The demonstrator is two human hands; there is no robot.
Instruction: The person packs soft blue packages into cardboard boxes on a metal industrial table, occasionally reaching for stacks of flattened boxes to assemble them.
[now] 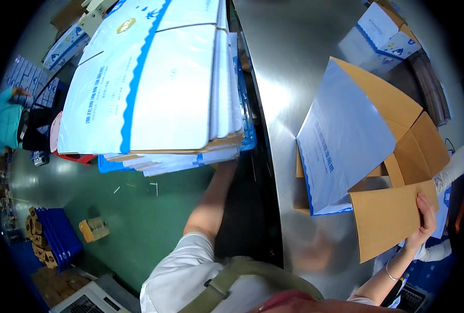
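Note:
An open cardboard box point(344, 141), white and blue outside and brown inside, lies tilted on the metal table to the right, its flaps spread. My right hand point(426, 220) is closed on the edge of its near brown flap, fingers on the flap's face. To the left, a tall stack of flattened white and blue cartons point(185, 88) rests in a blue crate point(249, 130). My left arm point(211, 201) reaches forward to the near side of this stack. The left hand's fingers are hidden beneath the stack's edge.
The metal table point(279, 57) has a formed box point(386, 34) at its far right, beside stacked brown cardboard point(429, 86). White sleeves point(454, 167) of another person show at the right edge. A person in teal point(7, 122) stands far left. Blue bins point(57, 237) sit on the green floor.

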